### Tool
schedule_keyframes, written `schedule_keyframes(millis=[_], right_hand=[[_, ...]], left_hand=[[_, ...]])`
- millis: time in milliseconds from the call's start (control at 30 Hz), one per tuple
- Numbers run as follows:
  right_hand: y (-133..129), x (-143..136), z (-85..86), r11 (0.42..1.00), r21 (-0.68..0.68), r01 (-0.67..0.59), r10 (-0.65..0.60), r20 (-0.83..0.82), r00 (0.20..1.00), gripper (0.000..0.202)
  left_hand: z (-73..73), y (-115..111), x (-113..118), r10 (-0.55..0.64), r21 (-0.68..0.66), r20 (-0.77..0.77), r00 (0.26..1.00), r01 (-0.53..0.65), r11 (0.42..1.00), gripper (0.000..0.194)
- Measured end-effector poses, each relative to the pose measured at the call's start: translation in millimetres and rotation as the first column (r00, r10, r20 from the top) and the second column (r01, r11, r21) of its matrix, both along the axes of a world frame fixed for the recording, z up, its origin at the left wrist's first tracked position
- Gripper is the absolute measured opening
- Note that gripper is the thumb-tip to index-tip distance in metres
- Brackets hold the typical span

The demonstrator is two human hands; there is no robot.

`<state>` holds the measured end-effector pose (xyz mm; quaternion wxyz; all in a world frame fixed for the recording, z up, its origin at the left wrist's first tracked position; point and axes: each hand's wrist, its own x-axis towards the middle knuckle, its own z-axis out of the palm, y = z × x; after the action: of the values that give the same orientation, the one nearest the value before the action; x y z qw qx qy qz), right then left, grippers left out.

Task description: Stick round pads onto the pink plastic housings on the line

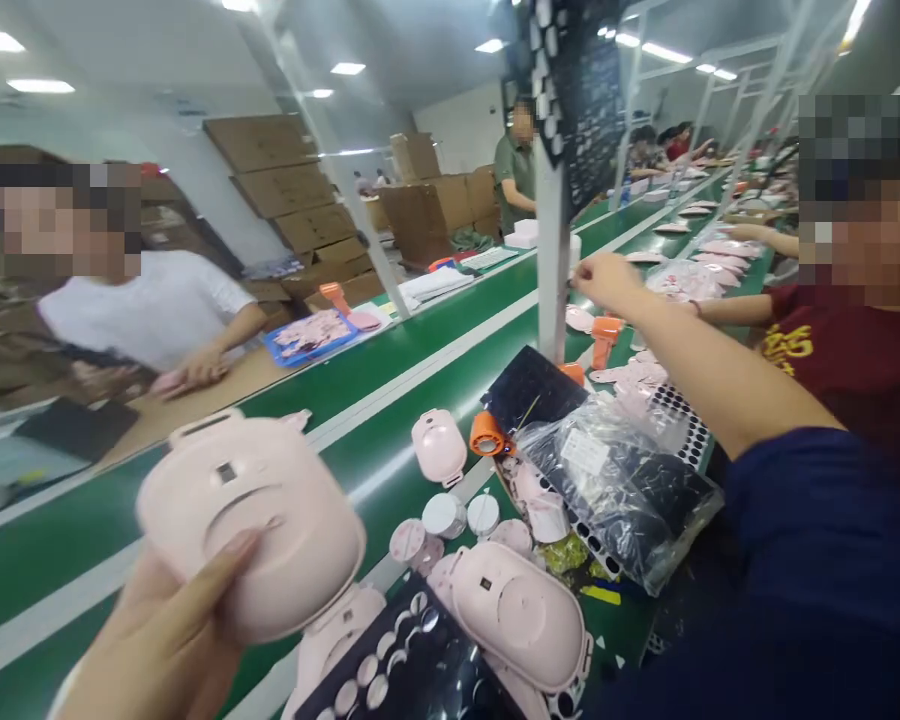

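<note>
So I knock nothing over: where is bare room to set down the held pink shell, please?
Bare green belt lies between the held shell and the single pink shell beside an orange tool. It is crowded around the white discs, dark punched sheet and plastic bag.

The green belt [397, 395] (glossy, with pale strips along it) carries a small pink case [439, 447]. Beside that lie an orange dispenser [487, 433] and round stacks [444, 515]; near them are a black sheet [532, 388] and a clear bag [630, 480], partly overlapping.
</note>
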<state>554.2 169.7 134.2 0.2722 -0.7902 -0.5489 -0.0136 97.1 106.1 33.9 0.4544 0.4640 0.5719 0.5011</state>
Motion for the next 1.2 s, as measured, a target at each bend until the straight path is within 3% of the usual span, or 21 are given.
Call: schedule_keyframes(millis=[33, 67, 133, 200, 267, 333, 467, 667, 800, 1200], right_hand=[[-7, -22, 4.5, 0.999, 0.014, -0.050, 0.050, 0.012, 0.999, 0.012], [-14, -49, 8.2, 0.981, 0.074, -0.178, 0.176, 0.028, 0.984, 0.011], [-28, -112, 13.3, 0.889, 0.114, -0.444, 0.453, -0.075, 0.888, 0.010], [-41, -173, 14.0, 0.767, 0.020, -0.642, 0.623, -0.264, 0.736, 0.011], [-47, -220, 9.1, 0.654, -0.028, -0.756, 0.673, -0.433, 0.599, 0.012], [-44, -248, 0.4, 0.597, -0.018, -0.802, 0.666, -0.545, 0.509, 0.013], [-35, -258, -11.8, 0.593, 0.027, -0.805, 0.629, -0.640, 0.442, 0.014], [-42, -260, -9.0, 0.605, -0.017, -0.796, 0.648, -0.571, 0.505, 0.015], [-45, -265, -9.2, 0.599, -0.013, -0.801, 0.658, -0.562, 0.501, 0.019], [-49, -265, -5.6, 0.615, -0.061, -0.786, 0.625, -0.569, 0.534, 0.020]], left_hand=[[1.0, -3, 7, 0.015, -0.013, 0.084, 0.996, -0.014, 1.000, 0.076], [0.4, -5, 15, -0.004, 0.005, 0.150, 0.989, 0.003, 1.000, 0.082], [-6.2, -5, 28, 0.020, 0.053, 0.217, 0.976, -0.032, 0.998, 0.096], [-16.3, -4, 38, 0.018, 0.152, 0.194, 0.981, -0.048, 0.987, 0.094], [-24.4, -7, 42, -0.013, 0.244, 0.110, 0.994, -0.015, 0.970, 0.084], [-27.9, -14, 43, -0.033, 0.296, 0.022, 0.999, 0.025, 0.955, 0.076], [-27.4, -26, 38, -0.032, 0.327, -0.001, 1.000, 0.030, 0.945, 0.073], [-28.1, -32, 33, -0.018, 0.356, 0.007, 1.000, 0.015, 0.934, 0.067], [-27.9, -36, 32, -0.009, 0.342, -0.016, 1.000, 0.014, 0.940, 0.066], [-10.7, -44, 35, 0.094, 0.356, -0.201, 0.975, -0.017, 0.934, 0.066]])
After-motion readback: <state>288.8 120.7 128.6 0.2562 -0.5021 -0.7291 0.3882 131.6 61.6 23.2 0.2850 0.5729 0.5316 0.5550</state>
